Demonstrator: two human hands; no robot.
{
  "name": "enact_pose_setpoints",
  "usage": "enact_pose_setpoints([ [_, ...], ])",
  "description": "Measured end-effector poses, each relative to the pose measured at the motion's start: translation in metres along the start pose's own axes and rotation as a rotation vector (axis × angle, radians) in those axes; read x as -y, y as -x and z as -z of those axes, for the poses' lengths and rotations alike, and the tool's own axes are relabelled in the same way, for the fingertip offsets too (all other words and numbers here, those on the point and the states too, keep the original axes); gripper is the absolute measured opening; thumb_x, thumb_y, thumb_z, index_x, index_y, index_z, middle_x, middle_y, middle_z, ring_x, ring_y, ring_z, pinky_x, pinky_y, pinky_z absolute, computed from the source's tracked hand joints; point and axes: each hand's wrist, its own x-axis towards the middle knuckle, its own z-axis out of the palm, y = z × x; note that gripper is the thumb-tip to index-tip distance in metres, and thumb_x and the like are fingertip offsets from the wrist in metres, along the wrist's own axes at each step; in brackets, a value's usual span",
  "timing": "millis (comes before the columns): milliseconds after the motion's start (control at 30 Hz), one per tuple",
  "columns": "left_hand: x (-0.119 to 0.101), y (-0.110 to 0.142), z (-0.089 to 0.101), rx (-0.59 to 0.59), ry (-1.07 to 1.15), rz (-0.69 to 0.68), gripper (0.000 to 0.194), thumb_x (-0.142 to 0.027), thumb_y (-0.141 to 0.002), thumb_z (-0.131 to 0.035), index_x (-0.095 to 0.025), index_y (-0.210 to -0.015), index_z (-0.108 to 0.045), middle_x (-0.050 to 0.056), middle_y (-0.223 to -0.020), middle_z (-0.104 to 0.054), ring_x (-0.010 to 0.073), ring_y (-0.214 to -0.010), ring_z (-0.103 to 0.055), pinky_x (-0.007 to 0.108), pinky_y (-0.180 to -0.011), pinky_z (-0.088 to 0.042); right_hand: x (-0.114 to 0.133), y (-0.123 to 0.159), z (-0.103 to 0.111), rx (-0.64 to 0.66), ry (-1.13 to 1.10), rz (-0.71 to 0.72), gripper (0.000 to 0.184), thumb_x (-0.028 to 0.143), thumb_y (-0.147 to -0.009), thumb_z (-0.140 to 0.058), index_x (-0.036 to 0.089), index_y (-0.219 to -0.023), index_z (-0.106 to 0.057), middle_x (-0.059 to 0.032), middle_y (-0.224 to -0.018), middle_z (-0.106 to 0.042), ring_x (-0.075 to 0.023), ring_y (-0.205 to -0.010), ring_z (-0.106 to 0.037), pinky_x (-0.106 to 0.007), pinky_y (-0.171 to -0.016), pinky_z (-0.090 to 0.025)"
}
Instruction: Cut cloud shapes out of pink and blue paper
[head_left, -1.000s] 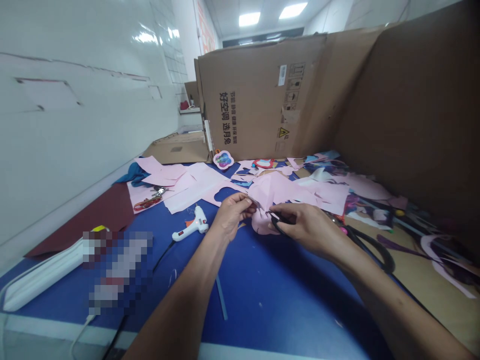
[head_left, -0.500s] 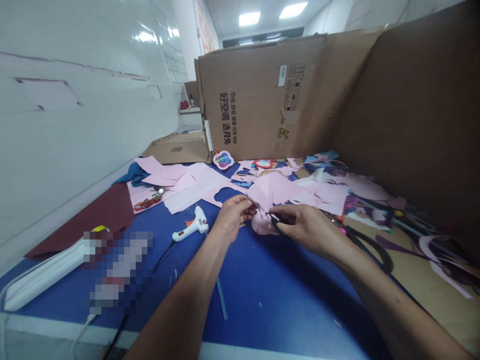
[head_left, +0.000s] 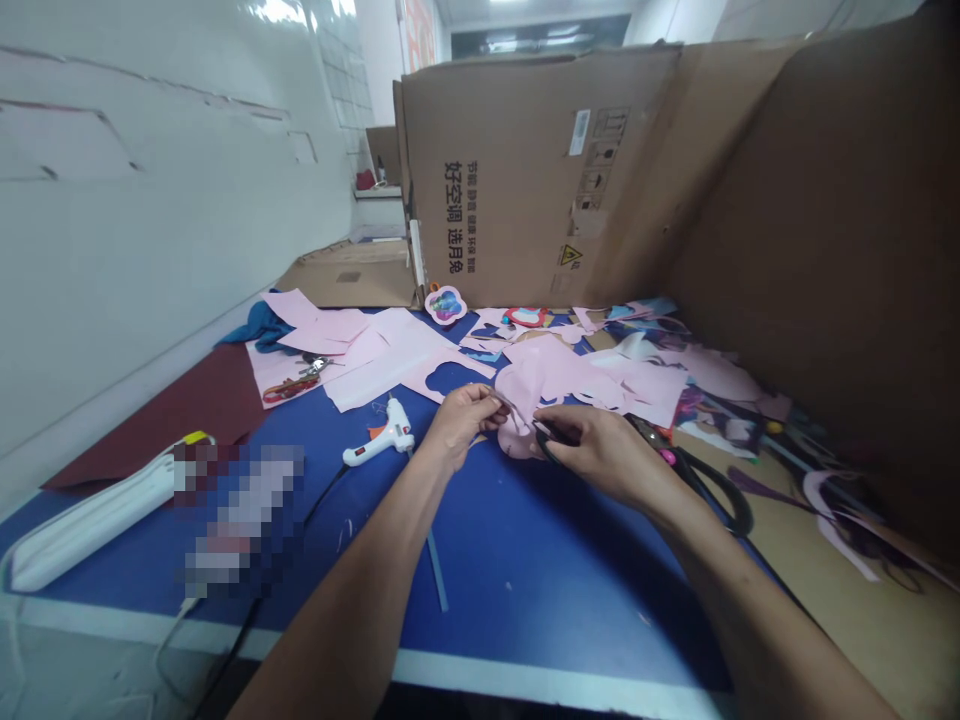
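Note:
My left hand [head_left: 469,418] pinches the edge of a pink paper piece [head_left: 517,440] between thumb and fingertips, above the blue tabletop. My right hand [head_left: 604,445] is closed around the black handles of small scissors [head_left: 553,438]. Their tips point left at the pink piece, and the blades are mostly hidden by the fingers and paper. Just behind both hands, a larger pink sheet [head_left: 559,368] lies among other pink cut-outs.
A white glue gun [head_left: 384,438] lies left of my left forearm. Large black-handled scissors [head_left: 709,480] rest beside my right wrist. Tall cardboard [head_left: 517,190] stands behind and to the right. Pink scraps [head_left: 322,330] and a flower-shaped piece [head_left: 445,305] lie farther back.
The view has tipped slightly downward, so the background sits higher. Both hands stay at the pink piece with the same holds; the scissor blades show less than before.

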Motion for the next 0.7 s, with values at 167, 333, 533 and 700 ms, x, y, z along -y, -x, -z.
enact_pose_setpoints([
  [167, -0.001, 0.000, 0.002, 0.025, -0.009, 0.009, 0.008, -0.019, -0.081, -0.078, -0.015, -0.077, -0.072, 0.005, -0.074, -0.073, 0.0112, -0.066, -0.066, 0.023, -0.069, -0.051, -0.006, -0.001, -0.003, -0.003, -0.039, 0.001, 0.038, 0.028, -0.090, -0.066, 0.022, -0.125, -0.082, -0.0019, -0.095, -0.081, -0.0211, -0.084, -0.071, -0.029, -0.074, -0.048],
  [333, 0.000, 0.000, 0.002, 0.031, 0.003, 0.024, 0.010, -0.020, -0.083, -0.078, -0.015, -0.079, -0.070, 0.004, -0.075, -0.073, 0.0112, -0.067, -0.067, 0.023, -0.069, -0.051, -0.011, -0.003, -0.008, -0.028, -0.082, -0.005, 0.039, 0.030, -0.088, -0.068, 0.021, -0.123, -0.082, -0.0023, -0.093, -0.081, -0.0211, -0.080, -0.070, -0.030, -0.074, -0.049],
  [533, 0.000, 0.000, 0.002, 0.024, 0.024, 0.045, 0.011, -0.019, -0.084, -0.078, -0.015, -0.079, -0.069, 0.004, -0.073, -0.073, 0.0107, -0.065, -0.066, 0.023, -0.067, -0.050, -0.010, -0.004, -0.009, -0.014, -0.096, 0.002, 0.037, 0.031, -0.089, -0.068, 0.020, -0.121, -0.083, -0.0026, -0.091, -0.081, -0.0218, -0.080, -0.071, -0.030, -0.074, -0.050],
  [700, 0.002, -0.001, 0.001, 0.019, 0.039, 0.055, 0.008, -0.018, -0.086, -0.074, -0.015, -0.080, -0.069, 0.004, -0.073, -0.073, 0.0105, -0.065, -0.066, 0.023, -0.067, -0.050, -0.017, -0.006, -0.013, -0.014, -0.141, -0.006, 0.039, 0.030, -0.088, -0.070, 0.019, -0.123, -0.082, -0.0032, -0.096, -0.083, -0.0238, -0.085, -0.073, -0.033, -0.081, -0.053],
])
